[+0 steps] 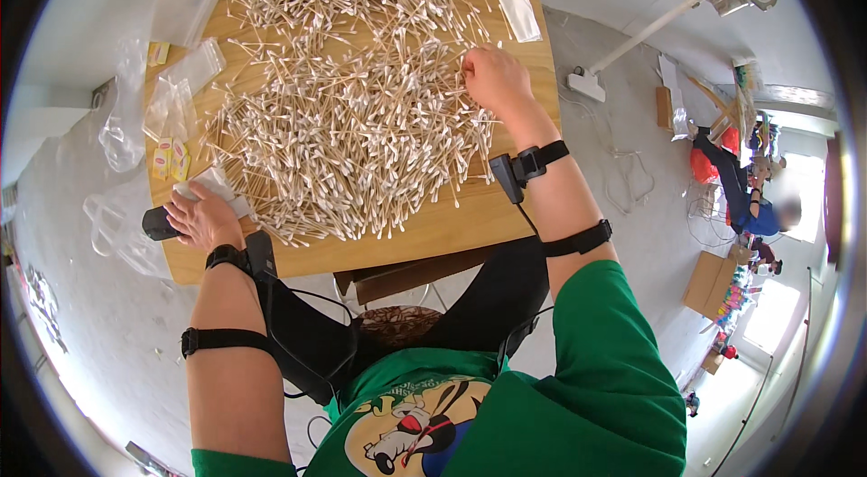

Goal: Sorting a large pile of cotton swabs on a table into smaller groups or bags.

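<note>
Plainly slender, white-tipped cotton swabs [348, 147]

White tips on tan sticks, I see, those swabs [352, 143] blazing against a honey-brown, wood-grained table [442, 230]! Vivid green shirt [623, 369], multicoloured cartoon print [411, 436]; black forearm straps [578, 238]; yellow-and-white packets [163, 159]!

Extending right arm [567, 206] forward, with right hand [497, 79] turned inward and fingers [470, 64] curled. Resting left hand [213, 217] closer to torso [406, 414], with fingers slightly spread.
</note>
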Available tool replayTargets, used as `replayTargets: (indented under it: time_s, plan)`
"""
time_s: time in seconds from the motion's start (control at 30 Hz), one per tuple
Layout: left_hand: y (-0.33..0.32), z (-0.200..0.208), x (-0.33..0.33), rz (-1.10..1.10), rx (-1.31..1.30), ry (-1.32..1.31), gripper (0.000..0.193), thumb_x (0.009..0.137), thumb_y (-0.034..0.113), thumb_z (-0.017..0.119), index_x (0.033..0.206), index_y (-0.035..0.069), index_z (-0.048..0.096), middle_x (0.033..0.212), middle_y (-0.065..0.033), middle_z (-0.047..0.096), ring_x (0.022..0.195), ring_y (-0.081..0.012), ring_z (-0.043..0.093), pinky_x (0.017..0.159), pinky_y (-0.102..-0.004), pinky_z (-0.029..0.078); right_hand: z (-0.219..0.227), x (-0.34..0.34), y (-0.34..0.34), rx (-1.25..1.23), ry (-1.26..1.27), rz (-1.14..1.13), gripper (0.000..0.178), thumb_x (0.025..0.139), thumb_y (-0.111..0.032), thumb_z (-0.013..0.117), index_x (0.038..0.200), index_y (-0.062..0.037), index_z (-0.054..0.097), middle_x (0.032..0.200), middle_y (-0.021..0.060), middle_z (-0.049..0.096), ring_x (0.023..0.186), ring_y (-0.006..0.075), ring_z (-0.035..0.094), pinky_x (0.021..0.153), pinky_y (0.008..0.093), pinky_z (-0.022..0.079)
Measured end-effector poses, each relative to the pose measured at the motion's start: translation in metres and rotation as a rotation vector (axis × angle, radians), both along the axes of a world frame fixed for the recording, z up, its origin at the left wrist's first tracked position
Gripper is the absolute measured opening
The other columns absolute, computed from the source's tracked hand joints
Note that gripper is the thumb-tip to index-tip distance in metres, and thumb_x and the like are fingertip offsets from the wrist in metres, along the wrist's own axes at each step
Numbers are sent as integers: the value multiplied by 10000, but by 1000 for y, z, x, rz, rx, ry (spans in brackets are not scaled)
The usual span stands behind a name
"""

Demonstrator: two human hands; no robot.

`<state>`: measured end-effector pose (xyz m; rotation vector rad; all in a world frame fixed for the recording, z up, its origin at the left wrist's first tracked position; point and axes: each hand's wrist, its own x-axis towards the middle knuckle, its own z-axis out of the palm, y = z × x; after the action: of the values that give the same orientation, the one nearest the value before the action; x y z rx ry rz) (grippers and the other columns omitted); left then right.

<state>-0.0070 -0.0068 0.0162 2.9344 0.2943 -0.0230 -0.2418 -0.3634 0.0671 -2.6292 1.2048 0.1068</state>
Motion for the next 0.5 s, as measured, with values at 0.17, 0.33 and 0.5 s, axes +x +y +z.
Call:
replayTargets:
  time_s: [0.17,0.33,0.5]
  plan:
    - [-6,2,-3,-9,0,-5,616,925,528,240,1402,140,274,1489,-73,186,1374,-234,142,1097,-435,104,-3,6,-12,-157,240,303,123,746,-90,566,828,-87,657,870,76,635,842,294,623,731,416,501]
    - [0,3,1,9,4,-46,608,929,519,236,1396,133,286,1487,-80,190,1375,-237,140,1099,-440,104,1,23,-13,-66,87,205,111,734,-108,581,807,-57,648,816,113,646,778,298,630,667,384,501]
    - [2,-7,3,17,48,-33,575,938,485,262,1394,136,292,1485,-68,203,1372,-236,154,1097,-451,110,-13,23,-15,238,-546,-229,169,723,-179,644,777,-24,608,749,112,629,690,223,604,625,312,470]
